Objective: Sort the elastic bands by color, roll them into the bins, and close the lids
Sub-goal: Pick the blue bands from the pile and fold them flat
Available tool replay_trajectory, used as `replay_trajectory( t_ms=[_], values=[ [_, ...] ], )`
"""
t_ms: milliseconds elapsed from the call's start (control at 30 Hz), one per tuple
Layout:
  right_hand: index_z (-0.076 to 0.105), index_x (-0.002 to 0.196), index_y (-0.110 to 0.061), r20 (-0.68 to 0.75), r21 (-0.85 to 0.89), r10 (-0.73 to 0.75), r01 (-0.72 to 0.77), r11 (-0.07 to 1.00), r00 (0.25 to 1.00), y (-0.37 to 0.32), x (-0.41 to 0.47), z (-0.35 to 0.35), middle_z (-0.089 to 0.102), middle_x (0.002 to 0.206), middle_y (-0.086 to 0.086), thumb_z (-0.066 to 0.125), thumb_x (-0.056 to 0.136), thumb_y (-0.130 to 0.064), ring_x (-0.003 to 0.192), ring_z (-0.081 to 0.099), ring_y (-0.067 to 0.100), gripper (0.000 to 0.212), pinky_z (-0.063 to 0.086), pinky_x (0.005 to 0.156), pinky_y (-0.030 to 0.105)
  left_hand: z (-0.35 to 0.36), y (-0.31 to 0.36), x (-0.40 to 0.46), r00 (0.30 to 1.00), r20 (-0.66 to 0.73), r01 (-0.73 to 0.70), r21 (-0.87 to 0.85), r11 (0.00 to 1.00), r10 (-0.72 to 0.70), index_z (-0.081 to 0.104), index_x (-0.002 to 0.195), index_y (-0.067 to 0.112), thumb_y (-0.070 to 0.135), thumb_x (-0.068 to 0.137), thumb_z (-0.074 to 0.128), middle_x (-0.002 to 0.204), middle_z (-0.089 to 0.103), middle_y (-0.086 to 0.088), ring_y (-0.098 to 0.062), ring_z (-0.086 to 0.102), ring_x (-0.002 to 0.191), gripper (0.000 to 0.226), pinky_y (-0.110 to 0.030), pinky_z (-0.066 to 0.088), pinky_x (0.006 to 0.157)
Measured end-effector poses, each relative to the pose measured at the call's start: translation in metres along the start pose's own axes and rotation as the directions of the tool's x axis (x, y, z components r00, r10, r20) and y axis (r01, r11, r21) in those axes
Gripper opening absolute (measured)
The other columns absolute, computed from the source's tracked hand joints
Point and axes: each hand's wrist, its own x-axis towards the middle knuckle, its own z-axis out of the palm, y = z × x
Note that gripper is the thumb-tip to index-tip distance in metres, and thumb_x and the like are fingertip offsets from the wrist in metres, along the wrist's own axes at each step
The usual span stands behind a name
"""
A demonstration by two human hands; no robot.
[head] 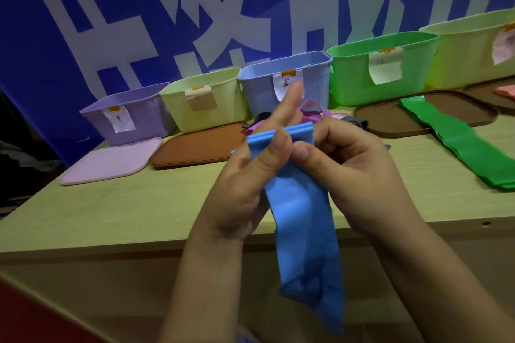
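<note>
— How many bins do I have lined up?
— Five: purple bin (131,117), pale yellow bin (206,100), blue bin (287,83), green bin (381,67), another yellow bin (473,53).
— Lids?
— One pink lid (111,161), two brown lids (200,145) (390,120) I can count surely.

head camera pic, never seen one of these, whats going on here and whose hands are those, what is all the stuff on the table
There is no machine here. The single picture comes from a camera worn on a person's head, looking forward and down, so the hands are the wearer's own. The left hand and right hand both pinch the top end of a blue elastic band, which is folded over there; the rest hangs down in front of the wooden table. Along the back stand open bins: purple bin, pale yellow bin, blue bin, green bin and another pale yellow one at the right edge. Their lids lie flat in front, such as the pink lid. A green elastic band lies on the right.
</note>
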Motion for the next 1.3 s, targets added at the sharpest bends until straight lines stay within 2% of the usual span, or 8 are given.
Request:
replay_trajectory(
  t_ms=[133,233,333,433,600,800,1100,1300],
  values=[
    [0.059,0.062,-0.024,-0.075,0.0,-0.008,0.008,1.0,0.997,0.006,0.004,0.003,0.051,0.064,0.007,0.071,0.073,-0.038,0.064,0.047,0.015,0.021,0.041,0.058,0.027,0.008,0.007,0.002,0.996,0.043,0.078,-0.038,0.996,-0.077,0.05,0.131,0.016,0.037,0.092,0.049,0.126,0.062,0.004,-0.013,0.053,0.124,0.044,-0.029,0.044,0.102],
    [0.06,0.08,-0.01,0.028,-0.061,0.138,-0.136,0.989,0.99,0.015,0.0,0.0,0.06,0.077,0.015,0.067,0.075,-0.057,0.074,0.054,0.015,0.047,0.046,0.065,0.035,0.006,0.015,0.009,0.997,-0.008,0.072,0.037,0.997,-0.071,0.058,0.125,0.018,0.034,0.096,0.031,0.121,0.066,-0.001,-0.016,0.057,0.119,0.042,-0.033,0.05,0.095],
    [0.065,0.083,-0.019,0.189,-0.16,0.337,-0.31,0.937,0.922,0.019,-0.011,-0.004,0.069,0.077,-0.009,0.066,0.078,-0.043,0.073,0.063,0.001,0.024,0.05,0.064,0.02,-0.003,0.026,0.016,0.999,0.011,0.029,0.079,0.996,-0.03,0.052,0.124,0.023,0.034,0.1,0.019,0.109,0.071,-0.006,-0.021,0.062,0.113,0.043,-0.037,0.047,0.098],
    [0.06,0.082,-0.005,0.192,-0.184,0.386,-0.353,0.917,0.902,0.028,-0.022,-0.005,0.06,0.076,-0.002,0.057,0.085,-0.042,0.072,0.056,0.007,0.037,0.043,0.063,0.021,-0.008,0.034,0.021,0.998,0.061,0.012,0.009,1.0,-0.013,0.05,0.125,0.021,0.035,0.101,0.015,0.095,0.072,-0.006,-0.021,0.068,0.092,0.045,-0.044,0.049,0.094],
    [0.059,0.103,-0.018,0.247,0.065,0.46,-0.488,0.87,0.853,0.03,-0.029,0.002,0.072,0.091,-0.003,0.054,0.084,-0.027,0.085,0.069,0.013,0.022,0.054,0.07,0.024,-0.01,0.034,0.029,0.995,0.081,0.074,-0.104,0.992,-0.065,0.052,0.123,0.013,0.036,0.101,0.02,0.073,0.059,0.0,-0.007,0.055,0.061,0.044,-0.028,0.053,0.071],
    [0.058,0.102,-0.009,0.315,0.316,0.478,-0.565,0.762,0.82,0.029,-0.022,0.008,0.072,0.086,0.012,0.058,0.088,-0.021,0.077,0.072,0.027,0.019,0.059,0.066,0.035,-0.016,0.029,0.032,0.993,0.074,0.101,-0.161,0.982,-0.09,0.051,0.123,0.007,0.015,0.097,0.035,0.076,0.06,0.002,-0.007,0.056,0.064,0.032,-0.026,0.052,0.069],
    [0.061,0.086,-0.003,0.369,0.127,0.61,-0.689,0.714,0.701,0.064,-0.053,0.019,0.072,0.07,0.009,0.056,0.077,-0.025,0.061,0.069,0.016,0.024,0.058,0.063,0.028,-0.044,0.048,0.034,0.994,-0.097,0.034,-0.099,0.995,-0.044,0.052,0.118,0.005,0.014,0.102,0.027,0.078,0.068,0.002,-0.008,0.065,0.069,0.031,-0.03,0.055,0.071],
    [0.058,0.101,-0.01,0.437,0.09,0.613,-0.71,0.698,0.658,0.077,-0.065,0.018,0.073,0.086,0.007,0.053,0.085,-0.019,0.079,0.07,0.018,0.019,0.058,0.075,0.032,-0.061,0.033,0.033,0.978,-0.165,0.096,-0.174,0.98,-0.125,0.053,0.117,0.002,0.012,0.099,0.03,0.076,0.064,-0.001,-0.009,0.06,0.063,0.031,-0.027,0.053,0.067]
  ],
)
